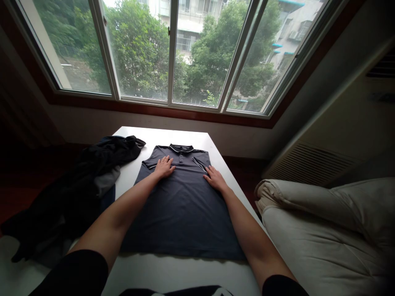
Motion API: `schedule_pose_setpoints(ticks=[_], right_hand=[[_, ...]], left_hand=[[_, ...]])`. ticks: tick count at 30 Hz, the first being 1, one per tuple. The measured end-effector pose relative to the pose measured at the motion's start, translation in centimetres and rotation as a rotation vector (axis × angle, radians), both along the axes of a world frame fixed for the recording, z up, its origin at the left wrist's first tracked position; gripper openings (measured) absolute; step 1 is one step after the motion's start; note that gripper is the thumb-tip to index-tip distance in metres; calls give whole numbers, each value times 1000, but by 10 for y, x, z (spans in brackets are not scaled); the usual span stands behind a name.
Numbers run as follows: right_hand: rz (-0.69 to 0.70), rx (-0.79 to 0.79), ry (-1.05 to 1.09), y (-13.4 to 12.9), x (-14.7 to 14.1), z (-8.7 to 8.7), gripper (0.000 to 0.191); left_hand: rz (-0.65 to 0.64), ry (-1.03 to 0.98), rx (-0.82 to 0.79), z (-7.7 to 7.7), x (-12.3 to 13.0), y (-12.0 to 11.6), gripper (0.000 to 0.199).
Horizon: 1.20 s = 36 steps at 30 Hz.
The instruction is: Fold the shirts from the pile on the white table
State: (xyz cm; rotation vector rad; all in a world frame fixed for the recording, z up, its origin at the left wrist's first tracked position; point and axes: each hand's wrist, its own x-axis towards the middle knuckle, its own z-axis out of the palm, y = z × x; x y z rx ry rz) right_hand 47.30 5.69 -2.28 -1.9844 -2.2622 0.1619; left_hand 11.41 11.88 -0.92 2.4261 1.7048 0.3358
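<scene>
A dark grey polo shirt (pixel 185 213) lies front side up on the white table (pixel 191 269), its black collar with white trim toward the window. Both sleeves are folded inward over the chest, their striped cuffs showing. My left hand (pixel 164 167) rests flat with fingers spread on the folded left sleeve and chest. On the other side, my right hand (pixel 214 177) lies with spread fingers at the shirt's right edge, by the right sleeve's cuff. Neither hand grips the fabric.
A heap of dark clothes (pixel 70 185) covers the table's left side and hangs over its edge. To the right stands a beige sofa (pixel 314 230). Beyond the table are a wall and a wide window (pixel 173 57). A vented unit (pixel 311 162) stands at the right.
</scene>
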Motion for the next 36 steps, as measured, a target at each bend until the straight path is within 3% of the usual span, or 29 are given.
schedule_pose_setpoints(ticks=[7,13,16,19,24,27,32,36], right_hand=[[-8,6,25,-1,-1,1,68],[28,90,212,1,12,-1,55],[-2,157,266,3,24,-3,48],[-66,212,272,3,32,-4,45],[-170,187,332,3,39,3,46],[-134,86,317,1,46,13,44],[-21,-57,317,-5,56,27,39],[-50,-7,359,-9,58,31,35]], left_hand=[[-27,21,-18,-2,-3,-4,68],[-28,-16,1,8,0,-32,65],[-129,-16,14,11,11,-63,63],[-276,1,-5,16,30,-110,64],[-753,-8,0,32,67,-211,69],[-951,-42,-24,42,81,-258,67],[-1032,-46,-88,52,82,-287,69],[-1072,-38,-122,56,73,-299,72]])
